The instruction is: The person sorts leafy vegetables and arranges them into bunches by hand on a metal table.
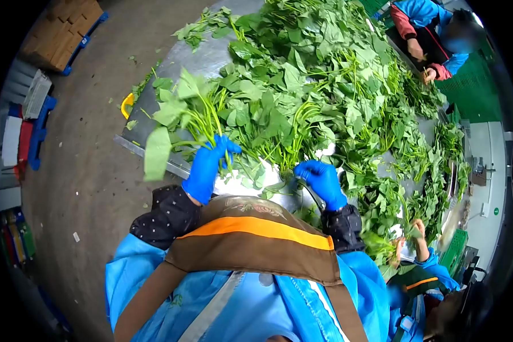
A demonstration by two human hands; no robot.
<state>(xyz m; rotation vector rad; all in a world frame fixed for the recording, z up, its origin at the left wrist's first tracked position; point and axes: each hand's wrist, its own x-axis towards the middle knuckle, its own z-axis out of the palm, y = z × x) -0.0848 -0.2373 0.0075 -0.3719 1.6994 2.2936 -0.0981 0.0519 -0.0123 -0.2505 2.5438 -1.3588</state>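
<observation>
My left hand, in a blue glove, is closed round the stems of a bunch of leafy greens. The leaves fan out up and to the left, over the table's near edge. My right hand, also in a blue glove, is closed, its fingers pinched low over the table in front of my apron. What it pinches, if anything, is too small to make out. Just beyond both hands lies a large heap of the same greens, stems and leaves mixed.
The greens spread over a metal table. One co-worker stands at the far right side, another close on my right; both handle greens. A yellow handle shows by the left edge. Boxes on a blue pallet stand back left.
</observation>
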